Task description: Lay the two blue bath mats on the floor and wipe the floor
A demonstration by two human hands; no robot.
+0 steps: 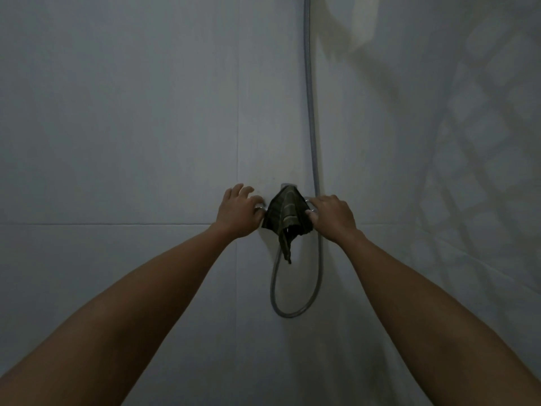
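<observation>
I face a grey tiled wall. A dark striped cloth (285,213) hangs draped over a shower tap fitting at the middle of the wall, one corner dangling down. My left hand (238,210) curls round the metal knob (260,208) at the fitting's left end. My right hand (332,215) curls round the knob (309,207) at its right end, thumb beside the cloth. No blue bath mat and no floor are in view.
A grey shower hose (311,112) runs down the wall from the top, passes behind my right hand and loops below the fitting (289,313). A pale shower curtain (483,142) hangs at the right.
</observation>
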